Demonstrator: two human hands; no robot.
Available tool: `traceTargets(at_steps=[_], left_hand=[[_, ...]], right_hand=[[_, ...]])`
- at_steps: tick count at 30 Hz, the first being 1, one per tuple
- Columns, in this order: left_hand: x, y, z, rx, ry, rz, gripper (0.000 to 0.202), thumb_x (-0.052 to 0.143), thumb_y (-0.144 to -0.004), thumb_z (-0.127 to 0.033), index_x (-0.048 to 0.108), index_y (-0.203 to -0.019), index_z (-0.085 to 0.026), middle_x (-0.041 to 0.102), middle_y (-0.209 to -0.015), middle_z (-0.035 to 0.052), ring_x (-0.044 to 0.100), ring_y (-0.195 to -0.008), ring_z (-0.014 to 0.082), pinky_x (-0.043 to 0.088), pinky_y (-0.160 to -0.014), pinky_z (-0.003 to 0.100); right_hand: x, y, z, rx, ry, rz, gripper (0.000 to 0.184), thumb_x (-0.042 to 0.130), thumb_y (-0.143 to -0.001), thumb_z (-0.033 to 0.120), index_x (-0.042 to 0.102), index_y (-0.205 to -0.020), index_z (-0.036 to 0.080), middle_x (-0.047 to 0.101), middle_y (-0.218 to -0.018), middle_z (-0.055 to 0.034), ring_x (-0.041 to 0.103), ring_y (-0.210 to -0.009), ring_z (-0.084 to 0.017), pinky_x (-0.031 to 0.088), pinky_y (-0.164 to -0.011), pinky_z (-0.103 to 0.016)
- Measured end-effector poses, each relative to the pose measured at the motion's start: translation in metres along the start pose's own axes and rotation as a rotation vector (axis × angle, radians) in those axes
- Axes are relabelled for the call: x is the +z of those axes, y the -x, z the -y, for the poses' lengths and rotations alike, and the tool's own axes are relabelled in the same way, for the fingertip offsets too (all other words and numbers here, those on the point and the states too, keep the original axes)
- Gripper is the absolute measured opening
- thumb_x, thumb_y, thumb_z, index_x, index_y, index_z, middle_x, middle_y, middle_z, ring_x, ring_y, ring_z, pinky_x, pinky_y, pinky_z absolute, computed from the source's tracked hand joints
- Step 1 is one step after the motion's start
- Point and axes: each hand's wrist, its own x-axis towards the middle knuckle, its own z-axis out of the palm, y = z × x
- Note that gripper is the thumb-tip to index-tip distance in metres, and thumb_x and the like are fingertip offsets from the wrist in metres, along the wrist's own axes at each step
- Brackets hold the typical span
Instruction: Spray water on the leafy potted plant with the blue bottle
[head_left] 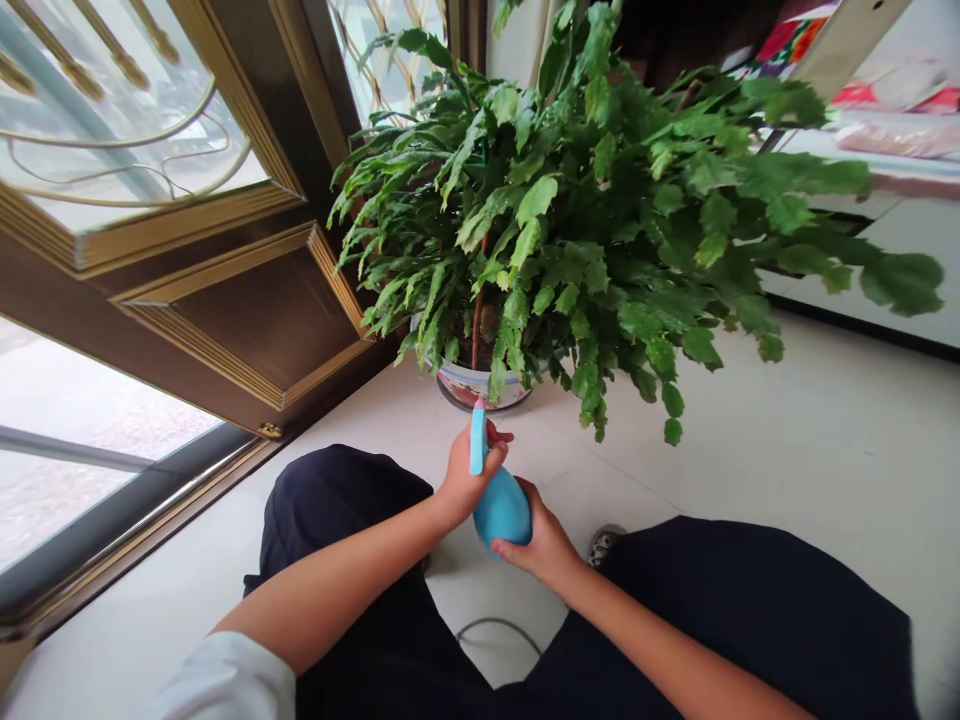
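Observation:
Between my knees I hold a blue spray bottle with a pink nozzle that points forward, toward a large potted plant. My left hand is wrapped around the neck and trigger of its spray head. Lower down, my right hand grips the bottle's round body from the side. Just beyond the nozzle stands the plant, with long, flat, jagged green segments that arch outward and droop. Its patterned white pot shows only at the front rim; leaves hide the rest.
A brown door with gold trim borders the plant on the left. At the right rear, a white shelf or cabinet carries red and pink items. Pale floor tiles extend around the pot, and a thin dark cable lies beneath me.

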Motion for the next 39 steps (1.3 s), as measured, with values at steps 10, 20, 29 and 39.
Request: traceTargets(at_steps=[10,20,29,39], left_hand=[[0.000,-0.021,0.004,0.082,-0.150,0.097,0.019,0.062,-0.070,-0.031,0.057,-0.084,-0.019,0.067,-0.088,0.0026,0.061,-0.078,0.0164,0.049,-0.075,0.031],[0.001,-0.029,0.007,0.141,-0.296,0.029,0.012,0.055,-0.061,-0.020,0.048,-0.070,-0.021,0.055,-0.067,-0.0044,0.049,-0.063,0.0113,0.042,-0.064,0.026],[-0.003,-0.024,0.004,0.198,-0.259,0.066,0.012,0.057,-0.068,-0.018,0.060,-0.079,-0.019,0.068,-0.081,0.0007,0.060,-0.076,0.0154,0.047,-0.074,0.029],[-0.008,-0.020,0.006,0.179,-0.307,0.031,0.010,0.058,-0.066,-0.020,0.055,-0.076,-0.021,0.063,-0.074,-0.0011,0.057,-0.070,0.0143,0.047,-0.071,0.029]], right_hand=[[0.011,-0.012,-0.016,0.008,0.019,-0.083,0.080,0.080,-0.065,0.039,0.038,-0.132,0.030,0.067,-0.116,-0.0062,0.070,-0.099,-0.032,0.059,-0.080,-0.047],[0.007,-0.023,0.005,0.118,0.062,-0.019,0.075,0.076,-0.066,0.038,0.039,-0.129,0.025,0.067,-0.115,-0.0091,0.069,-0.103,-0.035,0.058,-0.081,-0.047],[0.009,-0.028,0.006,0.141,0.100,-0.045,0.076,0.078,-0.061,0.037,0.041,-0.127,0.028,0.067,-0.112,-0.0083,0.069,-0.103,-0.038,0.058,-0.078,-0.048],[0.007,-0.028,0.019,0.172,0.193,0.019,0.076,0.080,-0.065,0.033,0.041,-0.131,0.025,0.069,-0.112,-0.0092,0.070,-0.101,-0.034,0.056,-0.079,-0.044]])
